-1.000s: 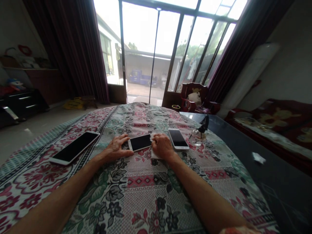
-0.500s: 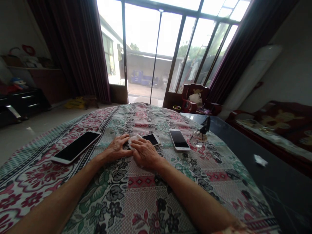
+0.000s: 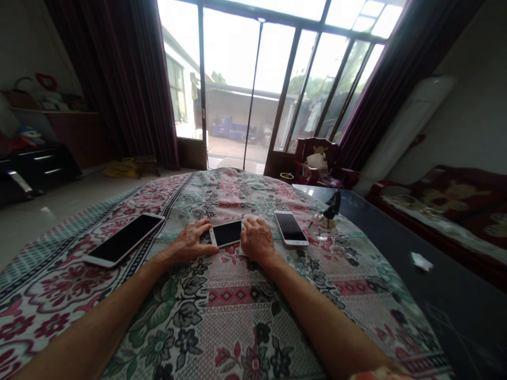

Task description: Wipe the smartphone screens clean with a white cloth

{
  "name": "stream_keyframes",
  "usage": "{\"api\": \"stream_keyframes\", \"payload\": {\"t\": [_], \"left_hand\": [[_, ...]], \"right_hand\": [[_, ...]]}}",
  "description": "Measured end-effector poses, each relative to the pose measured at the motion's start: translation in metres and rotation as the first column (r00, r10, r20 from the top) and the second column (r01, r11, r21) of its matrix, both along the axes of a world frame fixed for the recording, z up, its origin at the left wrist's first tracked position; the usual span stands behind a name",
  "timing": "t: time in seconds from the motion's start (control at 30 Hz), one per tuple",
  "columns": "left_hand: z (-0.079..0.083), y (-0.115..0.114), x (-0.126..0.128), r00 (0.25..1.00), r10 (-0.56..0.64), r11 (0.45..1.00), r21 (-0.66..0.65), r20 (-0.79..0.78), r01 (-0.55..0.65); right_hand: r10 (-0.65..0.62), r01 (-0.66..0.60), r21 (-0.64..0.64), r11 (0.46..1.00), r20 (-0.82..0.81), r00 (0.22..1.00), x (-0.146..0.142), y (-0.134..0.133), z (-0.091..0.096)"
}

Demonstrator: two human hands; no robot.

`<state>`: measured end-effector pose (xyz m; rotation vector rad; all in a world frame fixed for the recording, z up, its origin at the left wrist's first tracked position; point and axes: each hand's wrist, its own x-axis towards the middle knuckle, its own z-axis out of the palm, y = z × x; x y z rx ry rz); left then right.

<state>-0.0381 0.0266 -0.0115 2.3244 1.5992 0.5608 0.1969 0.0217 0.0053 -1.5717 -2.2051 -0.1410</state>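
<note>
Near the middle of the frame, the person's left hand lies palm down with its grip released, fingers spread and resting against the left edge of a small black-screened smartphone. The phone lies flat between the two hands on a floral patchwork cloth. The right hand sits palm down just beside the phone's right edge, on top of a white wipe. It isn't clenched, but I cannot tell whether its grip is pinching the wipe.

Just right of that hand lies a white-framed smartphone, with a small glass ornament beyond it. A larger black-screened tablet lies well apart at the left. Past the cloth's right edge, a dark glass tabletop extends toward the lower right corner.
</note>
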Motion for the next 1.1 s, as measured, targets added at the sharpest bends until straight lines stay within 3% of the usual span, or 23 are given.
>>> {"api": "stream_keyframes", "payload": {"t": [0.23,0.37,0.6,0.8,1.1], "left_hand": [[-0.002,0.001,0.0,1.0,0.007,1.0,0.025,-0.018,-0.006],[-0.006,0.002,-0.001,1.0,-0.009,0.998,0.058,-0.001,0.009],[-0.002,0.0,0.0,1.0,0.0,1.0,0.015,-0.027,0.0],[-0.002,0.0,0.0,0.999,-0.009,1.0,0.004,-0.053,0.009],[0.003,-0.004,0.004,0.996,0.022,1.0,-0.007,-0.084,-0.023]], "right_hand": [[0.329,-0.328,-0.056,0.943,0.011,0.944,-0.03,-0.025,0.008],[0.423,-0.428,-0.072,0.901,-0.074,0.903,-0.03,-0.033,0.008],[0.342,-0.349,-0.076,0.934,-0.085,0.936,-0.016,-0.017,0.004],[0.326,-0.32,-0.127,0.939,0.023,0.945,-0.032,-0.004,0.005],[0.35,-0.35,-0.078,0.934,-0.011,0.937,-0.035,-0.025,0.003]]}}
